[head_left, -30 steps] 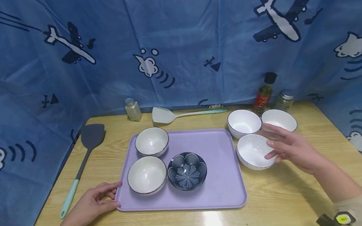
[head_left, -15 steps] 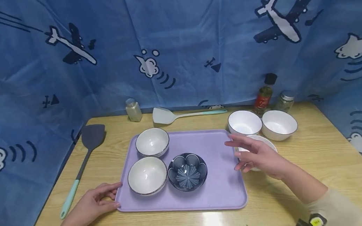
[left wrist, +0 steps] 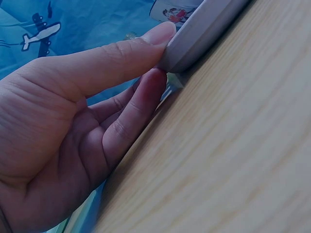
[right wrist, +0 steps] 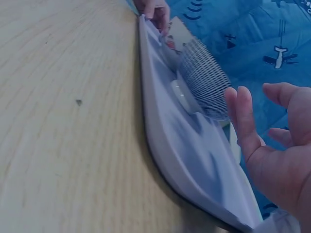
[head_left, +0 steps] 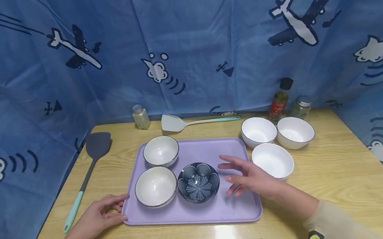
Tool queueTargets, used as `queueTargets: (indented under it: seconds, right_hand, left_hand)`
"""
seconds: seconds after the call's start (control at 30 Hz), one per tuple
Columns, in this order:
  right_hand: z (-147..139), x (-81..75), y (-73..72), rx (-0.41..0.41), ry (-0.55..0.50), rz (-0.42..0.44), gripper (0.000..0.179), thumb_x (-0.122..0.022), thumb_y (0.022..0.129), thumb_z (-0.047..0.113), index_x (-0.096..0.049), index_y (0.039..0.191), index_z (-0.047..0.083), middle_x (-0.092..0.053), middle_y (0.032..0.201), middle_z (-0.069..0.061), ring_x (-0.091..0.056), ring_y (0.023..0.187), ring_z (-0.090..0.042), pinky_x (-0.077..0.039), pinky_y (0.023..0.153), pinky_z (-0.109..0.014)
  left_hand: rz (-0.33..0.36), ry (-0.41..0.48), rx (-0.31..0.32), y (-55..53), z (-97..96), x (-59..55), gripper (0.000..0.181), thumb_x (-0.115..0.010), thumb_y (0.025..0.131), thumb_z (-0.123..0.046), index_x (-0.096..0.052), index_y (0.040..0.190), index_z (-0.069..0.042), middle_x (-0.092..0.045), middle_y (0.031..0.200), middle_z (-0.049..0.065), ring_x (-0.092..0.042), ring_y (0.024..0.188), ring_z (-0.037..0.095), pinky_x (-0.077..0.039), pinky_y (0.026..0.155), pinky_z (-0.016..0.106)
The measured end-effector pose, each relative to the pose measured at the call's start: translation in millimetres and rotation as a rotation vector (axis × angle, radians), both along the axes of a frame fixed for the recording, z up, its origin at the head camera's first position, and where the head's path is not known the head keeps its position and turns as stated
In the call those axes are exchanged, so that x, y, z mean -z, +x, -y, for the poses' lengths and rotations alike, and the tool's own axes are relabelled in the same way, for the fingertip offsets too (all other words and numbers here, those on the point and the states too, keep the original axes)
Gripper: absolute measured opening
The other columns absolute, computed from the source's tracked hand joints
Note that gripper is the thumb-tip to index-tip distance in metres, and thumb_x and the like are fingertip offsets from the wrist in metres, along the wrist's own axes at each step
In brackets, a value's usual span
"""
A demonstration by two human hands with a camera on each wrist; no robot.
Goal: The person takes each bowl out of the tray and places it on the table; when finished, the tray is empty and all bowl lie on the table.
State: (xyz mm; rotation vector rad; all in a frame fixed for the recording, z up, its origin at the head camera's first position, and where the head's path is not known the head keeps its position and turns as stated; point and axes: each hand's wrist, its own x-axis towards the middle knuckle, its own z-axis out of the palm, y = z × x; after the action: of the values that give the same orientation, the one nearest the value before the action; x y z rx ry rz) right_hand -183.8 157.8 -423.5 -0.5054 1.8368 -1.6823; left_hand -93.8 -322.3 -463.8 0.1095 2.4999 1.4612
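Observation:
A lilac tray (head_left: pixel 231 209) lies on the wooden table. My left hand (head_left: pixel 96 218) pinches its left edge; in the left wrist view the thumb (left wrist: pixel 121 56) is on the rim and a finger is bent beneath it. On the tray stand two cream bowls with dark rims, a back one (head_left: pixel 161 150) and a front one (head_left: pixel 156 186), beside a dark blue petal-patterned bowl (head_left: pixel 198 182). Over the tray's right part, my right hand (head_left: pixel 252 178) has its fingers spread and holds nothing. Its fingertips are a little right of the blue bowl, whose ribbed outside (right wrist: pixel 201 80) shows in the right wrist view.
Three white bowls, one at the front (head_left: pixel 272 161), one behind (head_left: pixel 258 130) and one at right (head_left: pixel 295 132), stand right of the tray. A bottle (head_left: pixel 278 102) and jar (head_left: pixel 301 107) are behind them. Spatulas lie left (head_left: pixel 96 146) and behind (head_left: pixel 175 123), near another jar (head_left: pixel 141 116).
My right hand has moved left from over the front white bowl to over the tray, near the blue bowl. The left hand and the bowls have stayed in place.

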Motion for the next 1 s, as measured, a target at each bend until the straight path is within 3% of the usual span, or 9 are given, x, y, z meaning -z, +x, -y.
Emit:
queueTargets:
  seconds: [0.5, 0.7, 1.0]
  right_hand:
    - [29, 23.6, 1.9, -0.013, -0.045, 0.090, 0.073, -0.063, 0.099, 0.020, -0.022, 0.160, 0.015, -0.027, 0.155, -0.033, -0.074, 0.084, -0.032, -0.059, 0.076, -0.047]
    - [39, 26.3, 1.5, -0.034, -0.083, 0.087, 0.071, -0.061, 0.100, 0.019, -0.023, 0.159, 0.017, -0.034, 0.152, -0.032, -0.073, 0.084, -0.033, -0.059, 0.076, -0.047]
    - [46, 27.3, 2.9, -0.020, -0.130, 0.144, 0.070, -0.055, 0.098, 0.005, -0.023, 0.159, 0.015, -0.038, 0.142, -0.037, -0.073, 0.082, -0.036, -0.059, 0.077, -0.046]
  left_hand:
    - [0.010, 0.030, -0.001, 6.0, 2.3, -1.4, 0.061, -0.081, 0.084, -0.022, -0.059, 0.138, -0.006, -0.063, 0.112, 0.011, -0.062, 0.094, 0.010, -0.051, 0.079, 0.021]
    - [-0.012, 0.053, -0.010, 5.9, 1.8, -1.2, 0.059, -0.081, 0.083, -0.019, -0.060, 0.136, -0.005, -0.063, 0.114, 0.011, -0.063, 0.093, 0.011, -0.052, 0.079, 0.022]
    - [0.002, 0.027, -0.006, 1.4, -1.3, -1.1, 0.060, -0.081, 0.083, -0.024, -0.060, 0.137, -0.008, -0.062, 0.117, 0.012, -0.063, 0.095, 0.010, -0.051, 0.081, 0.021]
